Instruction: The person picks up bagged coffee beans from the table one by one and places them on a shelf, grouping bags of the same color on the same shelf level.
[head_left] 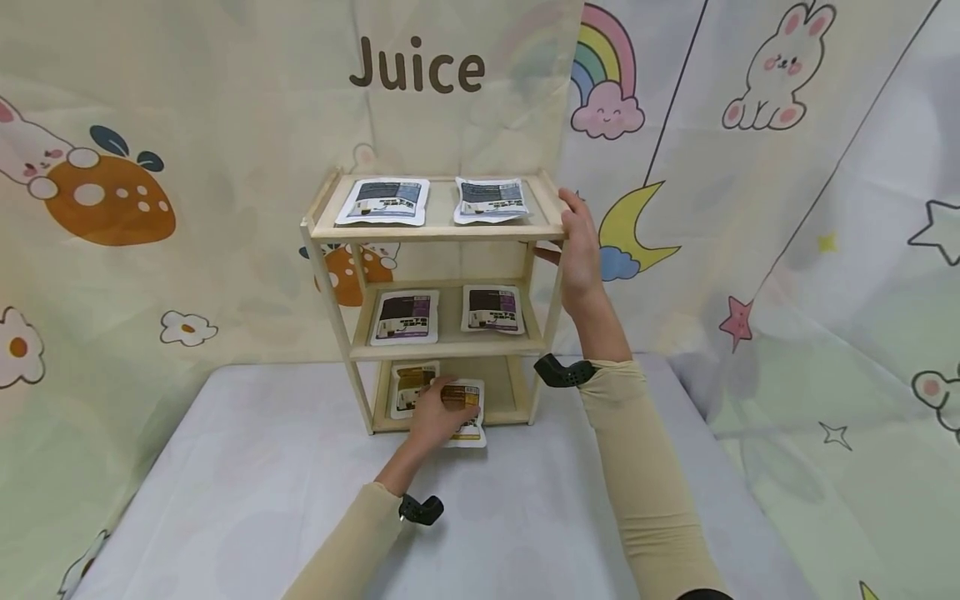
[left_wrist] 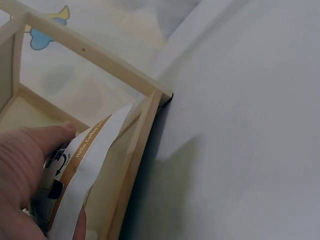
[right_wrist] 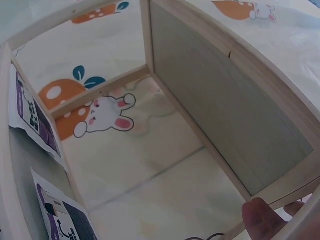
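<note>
A small three-tier wooden shelf [head_left: 442,350] stands on the table. At its bottom tier, my left hand [head_left: 433,418] holds a white coffee pouch [head_left: 462,393] with a brown band, reading "Hello Coffee" in the left wrist view. The pouch's lower end juts past the tier's front edge. Left of it, a similar brown pouch [head_left: 408,385] lies on the same tier, partly behind the fingers. My right hand [head_left: 583,258] grips the shelf's top right corner; its thumb [right_wrist: 262,220] shows at the frame in the right wrist view.
On the middle tier lie two purple-labelled pouches [head_left: 406,317], side by side. Two blue-labelled pouches [head_left: 384,201] are on the top tier. A white cloth covers the table [head_left: 247,500]. Behind hangs a printed curtain [head_left: 247,100] with the word "Juice".
</note>
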